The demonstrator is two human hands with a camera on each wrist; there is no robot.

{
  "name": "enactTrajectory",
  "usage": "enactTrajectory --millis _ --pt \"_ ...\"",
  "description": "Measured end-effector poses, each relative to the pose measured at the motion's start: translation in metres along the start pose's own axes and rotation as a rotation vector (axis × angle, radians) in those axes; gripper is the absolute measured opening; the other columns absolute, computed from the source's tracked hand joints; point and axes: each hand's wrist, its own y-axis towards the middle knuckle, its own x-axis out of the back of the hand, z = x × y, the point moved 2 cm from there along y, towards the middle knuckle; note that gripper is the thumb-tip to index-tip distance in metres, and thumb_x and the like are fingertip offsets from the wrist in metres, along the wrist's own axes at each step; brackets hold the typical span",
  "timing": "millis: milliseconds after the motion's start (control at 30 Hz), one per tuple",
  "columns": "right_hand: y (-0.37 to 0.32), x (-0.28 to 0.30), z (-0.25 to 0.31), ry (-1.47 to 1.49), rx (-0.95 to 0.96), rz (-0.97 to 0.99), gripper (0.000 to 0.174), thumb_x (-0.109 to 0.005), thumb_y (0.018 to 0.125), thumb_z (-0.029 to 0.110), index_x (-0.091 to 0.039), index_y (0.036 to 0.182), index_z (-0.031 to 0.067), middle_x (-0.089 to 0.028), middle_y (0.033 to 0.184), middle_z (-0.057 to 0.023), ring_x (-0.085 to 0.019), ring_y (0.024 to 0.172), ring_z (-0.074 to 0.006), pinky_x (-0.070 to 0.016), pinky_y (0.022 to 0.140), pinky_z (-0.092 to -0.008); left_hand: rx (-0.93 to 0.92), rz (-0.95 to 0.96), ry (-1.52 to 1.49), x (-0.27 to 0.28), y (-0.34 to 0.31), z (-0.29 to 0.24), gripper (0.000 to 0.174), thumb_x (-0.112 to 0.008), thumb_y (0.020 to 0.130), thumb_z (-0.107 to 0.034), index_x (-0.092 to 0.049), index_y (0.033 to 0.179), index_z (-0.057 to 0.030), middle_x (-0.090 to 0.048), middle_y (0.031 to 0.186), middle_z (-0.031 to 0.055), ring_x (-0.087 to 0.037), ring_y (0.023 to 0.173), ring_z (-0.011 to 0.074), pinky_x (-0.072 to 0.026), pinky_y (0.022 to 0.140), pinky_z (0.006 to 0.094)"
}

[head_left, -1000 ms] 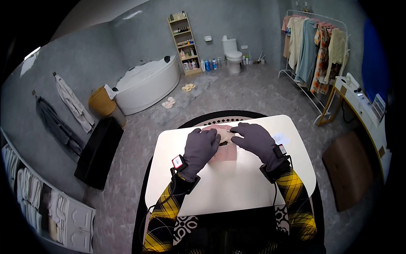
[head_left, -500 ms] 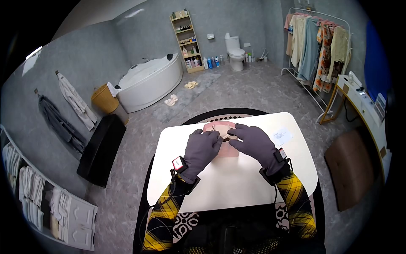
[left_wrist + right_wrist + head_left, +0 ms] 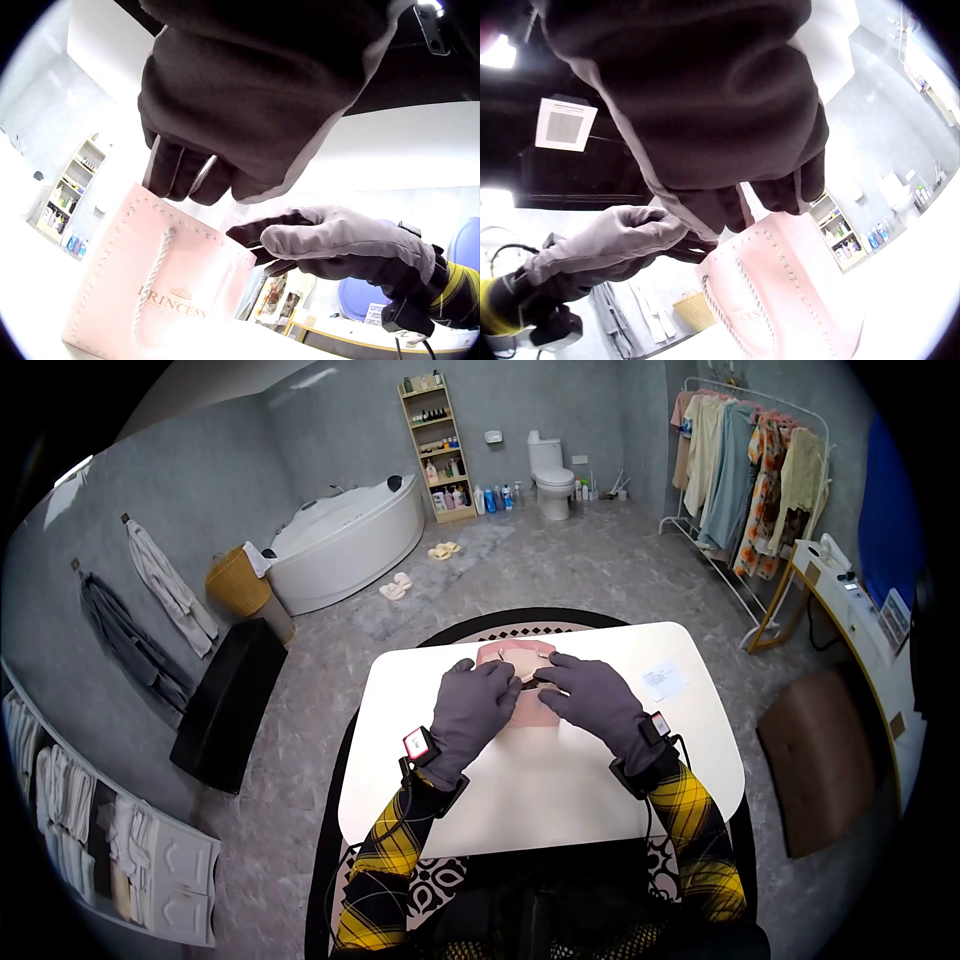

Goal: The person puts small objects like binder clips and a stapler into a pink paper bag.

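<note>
A pink paper bag (image 3: 535,712) stands on the white table (image 3: 560,800) between the two gloved hands. White rope handles and printed lettering show on the bag (image 3: 120,277) in the left wrist view. The left hand (image 3: 470,710) pinches its top rim on the left with curled fingers. On the right, the right hand (image 3: 600,705) grips the same rim, thumb and fingers close together. Between the hands the mouth of the bag shows a dark gap; its contents cannot be made out. Part of the rim is hidden by the fingers.
A white printed card (image 3: 664,680) lies on the table to the right of the right hand. Beyond the table are a bathtub (image 3: 350,545), a shelf of bottles (image 3: 435,450) and a clothes rack (image 3: 740,490). A brown chair (image 3: 820,760) stands at the right.
The right hand has shifted slightly left, uncovering the card fully. More of the bag's far side and its handle shows between the hands. Both hands stay at the rim.
</note>
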Motion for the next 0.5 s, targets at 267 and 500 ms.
enactTrajectory --millis 267,500 --pt "0.0021 -0.0024 -0.0013 -0.039 0.03 -0.035 0.027 -0.07 0.09 0.026 -0.077 0.112 0.0134 -0.072 0.118 -0.0098 -0.071 0.086 -0.0318 -0.0569 0.081 -0.0424 -0.045 -0.035 0.0 -0.0038 -0.0004 0.002 0.009 -0.07 0.091 -0.019 -0.068 0.093 -0.0095 -0.07 0.085 0.0069 -0.059 0.07 0.0329 -0.0508 0.071 0.0426" --pt "-0.0007 -0.0045 0.0007 -0.078 0.015 0.007 0.028 -0.07 0.09 0.026 -0.078 0.114 0.0146 -0.071 0.128 -0.0131 -0.072 0.091 -0.032 -0.0575 0.085 -0.0416 -0.075 -0.037 -0.025 -0.0033 -0.0005 -0.0012 0.009 -0.07 0.092 -0.018 -0.068 0.092 -0.009 -0.071 0.087 0.0064 -0.062 0.071 0.0325 -0.0518 0.074 0.0426"
